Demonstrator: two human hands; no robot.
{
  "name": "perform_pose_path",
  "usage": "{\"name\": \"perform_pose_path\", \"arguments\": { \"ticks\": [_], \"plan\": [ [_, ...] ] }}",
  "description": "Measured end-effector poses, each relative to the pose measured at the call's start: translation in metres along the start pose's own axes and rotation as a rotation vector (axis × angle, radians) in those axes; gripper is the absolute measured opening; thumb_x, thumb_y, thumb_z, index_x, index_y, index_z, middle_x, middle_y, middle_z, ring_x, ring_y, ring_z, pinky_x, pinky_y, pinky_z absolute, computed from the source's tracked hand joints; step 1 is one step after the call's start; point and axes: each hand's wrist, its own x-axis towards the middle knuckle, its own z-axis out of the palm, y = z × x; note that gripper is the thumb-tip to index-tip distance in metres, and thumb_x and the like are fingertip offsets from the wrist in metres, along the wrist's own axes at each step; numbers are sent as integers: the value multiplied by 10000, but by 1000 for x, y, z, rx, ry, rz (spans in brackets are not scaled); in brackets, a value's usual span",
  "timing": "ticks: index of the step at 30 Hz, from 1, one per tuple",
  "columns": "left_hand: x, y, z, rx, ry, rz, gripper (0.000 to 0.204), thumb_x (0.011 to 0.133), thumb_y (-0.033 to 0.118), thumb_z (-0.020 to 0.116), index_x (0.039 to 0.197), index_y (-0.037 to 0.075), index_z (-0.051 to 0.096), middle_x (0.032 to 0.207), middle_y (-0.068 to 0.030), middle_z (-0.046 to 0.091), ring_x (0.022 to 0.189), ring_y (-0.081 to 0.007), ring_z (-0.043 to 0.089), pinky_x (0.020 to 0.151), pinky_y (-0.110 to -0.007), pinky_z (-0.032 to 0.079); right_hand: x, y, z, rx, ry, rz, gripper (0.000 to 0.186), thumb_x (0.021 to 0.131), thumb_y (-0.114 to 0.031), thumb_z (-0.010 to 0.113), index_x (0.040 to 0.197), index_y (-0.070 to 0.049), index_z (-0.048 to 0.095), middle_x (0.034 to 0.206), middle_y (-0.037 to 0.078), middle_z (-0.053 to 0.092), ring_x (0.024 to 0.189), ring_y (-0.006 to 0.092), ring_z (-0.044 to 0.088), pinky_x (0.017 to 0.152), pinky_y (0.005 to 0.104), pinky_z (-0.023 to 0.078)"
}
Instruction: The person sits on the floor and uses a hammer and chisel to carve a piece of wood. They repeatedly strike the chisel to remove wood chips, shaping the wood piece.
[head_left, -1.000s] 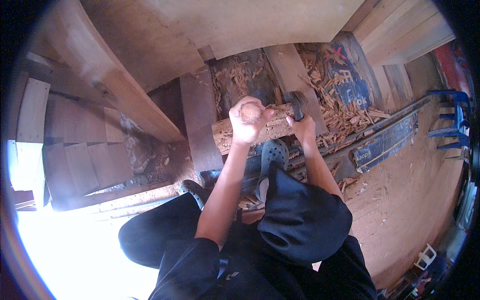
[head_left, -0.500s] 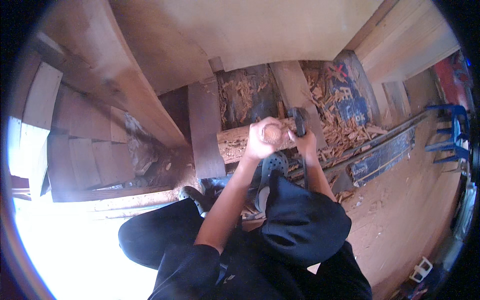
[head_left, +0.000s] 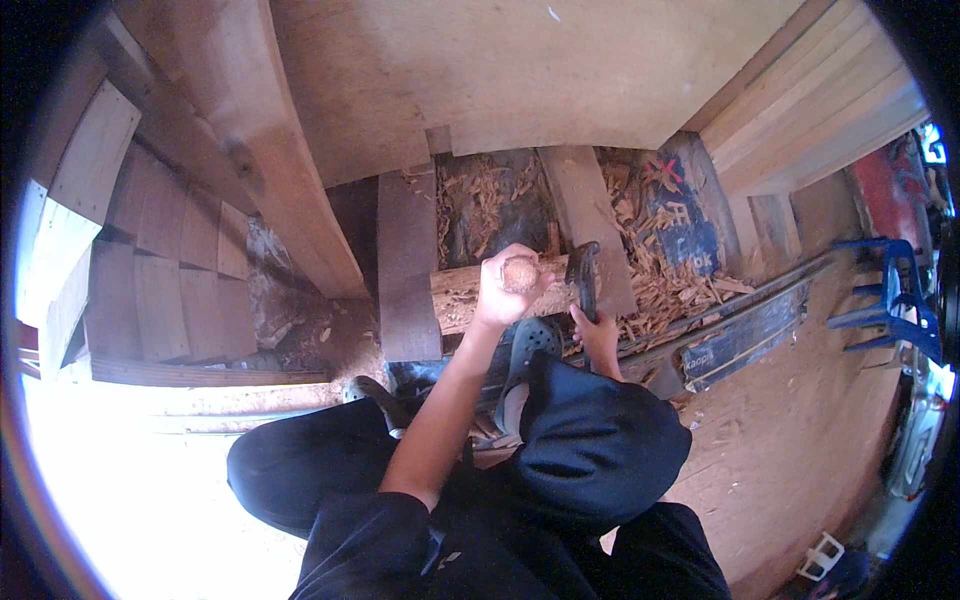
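My left hand (head_left: pixel 493 300) is wrapped round an upright wooden stick whose round, pale cut end (head_left: pixel 519 274) faces up. Just to its right, my right hand (head_left: pixel 600 340) grips a dark chopping blade (head_left: pixel 582 280) with a slightly hooked tip. The blade stands close beside the stick; whether they touch I cannot tell. Beneath both hands, a rough, chipped log (head_left: pixel 455 300) lies crosswise. The lower part of the stick is hidden behind my left hand and forearm.
Wood chips (head_left: pixel 675 295) cover the ground around a dark plank (head_left: pixel 408 270) and another plank (head_left: pixel 590 220). My clog-shod foot (head_left: pixel 535 340) is close to the log. A heavy beam (head_left: pixel 300 180) rises at left; a blue plastic chair (head_left: pixel 895 300) stands at right.
My right hand and the blade have come down and nearer to me, and the blade is now closer to the stick. My left hand keeps its hold. The whole view has shifted slightly.
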Motion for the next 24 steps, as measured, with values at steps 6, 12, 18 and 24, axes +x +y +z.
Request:
{"name": "perform_pose_path", "arguments": {
  "ticks": [6, 12, 18, 24],
  "plan": [
    [0, 1, 1, -22, -21, 54, 265, 647, 42, 803, 799, 44, 586, 706, 1, 587, 637, -70, 534, 586, -240, 448, -16, 34, 6, 10, 101, -31, 387, 856, -342, 641, 1031, 3, 638, 902, 94, 654, 818, 172, 583, 758, 310, 451],
    [-1, 6, 6, 18, -27, 52, 226, 652, 47, 760, 798, 34, 588, 692, -49, 602, 623, -107, 547, 610, -263, 470, -32, 8, -27, 234, 73, -286, 297, 891, -313, 584, 805, -30, 569, 693, -7, 530, 584, 99, 448, 541, 271, 362],
    [2, 9, 14, 89, -85, 27, 257, 650, 73, 791, 796, 40, 582, 707, -33, 603, 638, -115, 555, 612, -268, 469, -89, -98, -93, 317, -71, -214, 379, 879, -440, 581, 828, -70, 515, 571, -48, 423, 453, 55, 370, 411, 207, 251],
    [5, 9, 17, 53, -65, 34, 225, 657, 43, 751, 820, 33, 596, 739, -51, 621, 683, -105, 578, 653, -265, 479, -122, -141, -111, -31, -274, -408, 467, 857, -447, 593, 956, 8, 566, 696, 61, 587, 653, 164, 548, 598, 322, 442]
  ]
}}
